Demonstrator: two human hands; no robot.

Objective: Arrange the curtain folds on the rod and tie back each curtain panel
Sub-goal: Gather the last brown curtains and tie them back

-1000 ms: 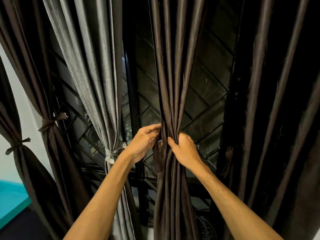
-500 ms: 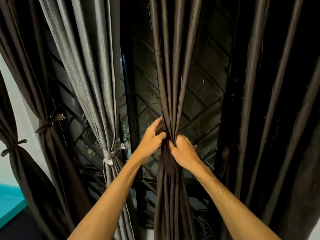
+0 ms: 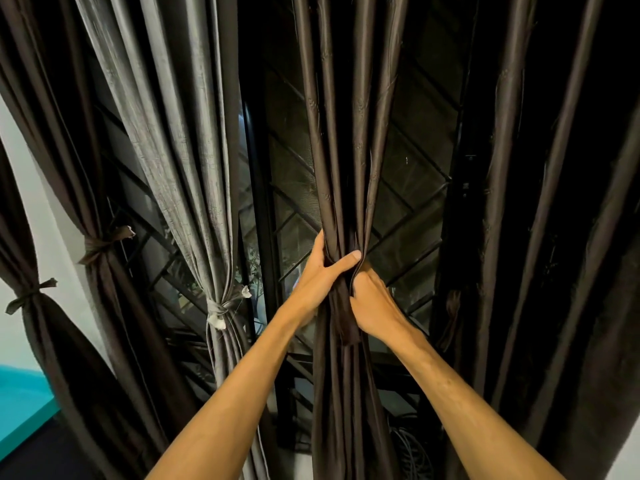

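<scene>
Cinching the dark brown satin curtain panel [image 3: 346, 168], hanging at centre, wants a tight bundle: left hand [image 3: 322, 275] wraps its gathered waist, thumb across; right hand [image 3: 375, 306] grips what looks like a dark fabric tie band [image 3: 344, 323]; draw it snug, level with the silver-grey panel's knot [image 3: 218, 308]

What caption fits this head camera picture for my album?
Left hand and right hand bunch the dark curtain panel beside a tied grey panel.
</scene>
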